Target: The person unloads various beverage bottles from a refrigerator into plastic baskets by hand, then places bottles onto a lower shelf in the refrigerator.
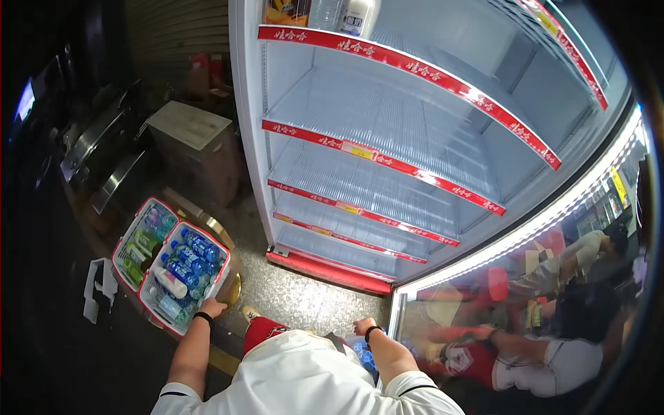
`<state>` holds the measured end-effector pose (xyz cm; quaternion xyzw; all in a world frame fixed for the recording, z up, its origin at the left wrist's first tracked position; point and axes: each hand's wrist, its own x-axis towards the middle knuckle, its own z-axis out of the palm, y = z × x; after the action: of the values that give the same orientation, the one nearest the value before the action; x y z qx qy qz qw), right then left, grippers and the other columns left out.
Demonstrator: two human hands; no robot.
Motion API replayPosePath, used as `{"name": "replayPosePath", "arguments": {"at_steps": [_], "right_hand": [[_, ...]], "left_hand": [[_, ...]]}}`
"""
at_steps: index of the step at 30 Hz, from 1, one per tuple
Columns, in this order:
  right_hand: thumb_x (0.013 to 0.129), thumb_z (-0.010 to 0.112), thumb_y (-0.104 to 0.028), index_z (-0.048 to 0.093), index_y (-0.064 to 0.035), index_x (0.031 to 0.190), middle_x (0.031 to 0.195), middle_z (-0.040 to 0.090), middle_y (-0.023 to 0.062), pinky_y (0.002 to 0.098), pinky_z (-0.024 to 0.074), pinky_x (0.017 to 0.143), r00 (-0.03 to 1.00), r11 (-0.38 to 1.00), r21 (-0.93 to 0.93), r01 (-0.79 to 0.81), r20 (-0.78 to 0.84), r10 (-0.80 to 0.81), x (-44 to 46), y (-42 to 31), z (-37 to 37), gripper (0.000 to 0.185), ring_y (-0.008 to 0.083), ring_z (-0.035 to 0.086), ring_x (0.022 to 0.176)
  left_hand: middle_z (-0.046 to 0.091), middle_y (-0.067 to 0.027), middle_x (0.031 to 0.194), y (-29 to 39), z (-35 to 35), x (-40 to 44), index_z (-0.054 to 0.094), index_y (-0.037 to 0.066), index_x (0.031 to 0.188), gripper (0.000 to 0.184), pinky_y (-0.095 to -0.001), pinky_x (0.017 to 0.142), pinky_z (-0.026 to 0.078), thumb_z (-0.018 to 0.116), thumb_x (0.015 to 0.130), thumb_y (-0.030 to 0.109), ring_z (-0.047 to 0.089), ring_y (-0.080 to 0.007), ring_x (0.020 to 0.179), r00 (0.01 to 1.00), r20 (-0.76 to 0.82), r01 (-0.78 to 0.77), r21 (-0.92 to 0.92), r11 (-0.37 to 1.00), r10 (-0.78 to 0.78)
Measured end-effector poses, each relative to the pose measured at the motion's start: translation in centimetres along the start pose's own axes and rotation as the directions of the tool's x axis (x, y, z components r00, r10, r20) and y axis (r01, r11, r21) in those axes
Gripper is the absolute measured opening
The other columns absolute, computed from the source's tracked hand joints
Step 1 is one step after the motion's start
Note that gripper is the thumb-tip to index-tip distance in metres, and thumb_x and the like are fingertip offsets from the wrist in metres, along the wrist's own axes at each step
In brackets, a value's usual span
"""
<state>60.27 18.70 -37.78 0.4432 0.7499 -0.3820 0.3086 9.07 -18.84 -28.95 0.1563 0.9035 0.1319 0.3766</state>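
My left hand [213, 308] is closed at the near corner of a white basket with a red rim [223, 266], its fingers seeming to grip the edge. Inside lie several blue-capped bottles [181, 270] and a white bottle [170, 282]. Against it stands a second red-rimmed basket [117, 254] with green bottles [142, 245]. My right hand [364, 326] has its fingers curled in front of the fridge's open door; what they hold, if anything, I cannot make out. More blue-capped bottles [364, 356] show just below that wrist, partly hidden by my body.
An upright display fridge [245, 104] with red-edged shelves [387, 162] stands ahead. A few bottles [357, 17] sit on an upper shelf. Its glass door [498, 304] is swung open at right, reflecting people. A pale-topped box [190, 126] stands left, beyond the baskets.
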Motion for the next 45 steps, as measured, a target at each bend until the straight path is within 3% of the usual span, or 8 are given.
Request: {"name": "replayPosePath", "arguments": {"at_steps": [6,10,15,21,29,33,36,45], "right_hand": [[0.09,0.073,-0.015,0.069,0.0076,0.089,0.082,0.072,0.0185,0.0401,0.0621,0.06,0.917,0.609,0.742,-0.279,0.018,0.398,-3.8,-2.0,-0.6,0.023,0.0293,0.072,0.069],[0.091,0.071,-0.016,0.069,0.0074,0.089,0.082,0.071,0.0193,0.0395,0.0616,0.059,0.928,0.621,0.738,-0.265,0.02,0.372,-3.6,-2.5,-1.2,0.023,0.0295,0.072,0.068],[0.091,0.069,-0.013,0.066,0.006,0.088,0.08,0.069,0.0201,0.0406,0.0596,0.056,0.945,0.586,0.787,-0.192,-0.012,0.326,-2.6,-2.2,-0.9,0.019,0.0308,0.069,0.063],[0.091,0.065,-0.01,0.062,0.0063,0.087,0.076,0.067,0.0209,0.0432,0.0578,0.052,0.951,0.519,0.818,-0.248,0.103,0.291,-2.2,-0.5,0.1,0.017,0.0338,0.066,0.058],[0.094,0.062,-0.013,0.063,0.0052,0.091,0.075,0.068,0.0199,0.0449,0.06,0.053,0.909,0.653,0.656,-0.378,0.131,0.395,-2.1,0.3,-1.0,0.019,0.0337,0.068,0.059],[0.093,0.063,-0.012,0.063,0.0053,0.093,0.077,0.069,0.0187,0.0458,0.0615,0.057,0.908,0.645,0.666,-0.374,0.124,0.4,-0.1,-3.1,-3.6,0.017,0.0333,0.069,0.061],[0.092,0.064,-0.01,0.063,0.0058,0.094,0.078,0.069,0.0181,0.0462,0.062,0.06,0.927,0.686,0.654,-0.318,0.061,0.371,0.0,-9.0,-5.5,0.016,0.0333,0.069,0.062],[0.09,0.068,-0.013,0.065,0.0027,0.093,0.076,0.068,0.0139,0.0382,0.0609,0.055,0.986,0.762,0.626,-0.164,0.076,0.15,6.0,-25.0,-8.0,0.016,0.0261,0.069,0.062]], "left_hand": [[0.057,-0.01,0.077,-0.4,0.1,-1.2,0.064,-0.001,0.089,0.037,-0.0385,0.053,0.047,0.075,0.086,0.035,0.051,-0.0195,0.057,0.981,0.194,0.035,-0.199,0.979,0.004],[0.008,-0.0479,0.15,-1.1,1.4,-2.0,0.062,-0.01,0.121,0.071,-0.0382,0.115,0.029,0.076,0.079,0.045,0.016,-0.0432,0.147,0.995,0.093,0.042,-0.222,0.974,-0.022],[0.064,-0.0286,0.125,0.1,0.7,-2.9,0.068,-0.004,0.119,0.068,-0.042,0.108,0.043,0.063,0.082,0.053,0.057,-0.0385,0.124,0.973,0.218,-0.097,0.103,0.99,0.073],[0.07,-0.0246,0.103,-3.1,3.7,-1.8,0.075,0.003,0.107,0.042,-0.0694,0.118,-0.003,0.056,0.094,0.038,0.045,-0.0494,0.132,0.975,0.066,-0.221,0.204,0.954,0.212],[0.01,-0.0284,0.164,-0.7,-0.3,-7.7,0.072,0.002,0.112,0.043,-0.0399,0.113,0.037,0.066,0.092,0.04,0.031,-0.0336,0.148,0.995,0.102,0.02,-0.156,0.987,-0.004],[0.038,-0.0299,0.153,-2.6,-0.1,-7.9,0.07,0.003,0.117,0.043,-0.0383,0.101,0.047,0.068,0.091,0.037,0.056,-0.0337,0.129,0.991,-0.098,-0.104,-0.127,0.986,0.092],[0.069,-0.0109,0.083,-5.4,-0.6,-5.3,0.063,-0.001,0.119,0.044,-0.035,0.075,0.053,0.072,0.091,0.032,0.066,-0.0219,0.077,0.941,-0.313,-0.126,-0.678,0.725,-0.13],[0.058,-0.0311,0.129,-7.9,-11.0,-1.0,0.041,-0.013,0.136,0.1,-0.041,0.099,0.05,0.079,0.076,0.057,0.062,-0.0388,0.117,0.727,-0.387,0.058,-0.789,0.612,-0.568]]}}
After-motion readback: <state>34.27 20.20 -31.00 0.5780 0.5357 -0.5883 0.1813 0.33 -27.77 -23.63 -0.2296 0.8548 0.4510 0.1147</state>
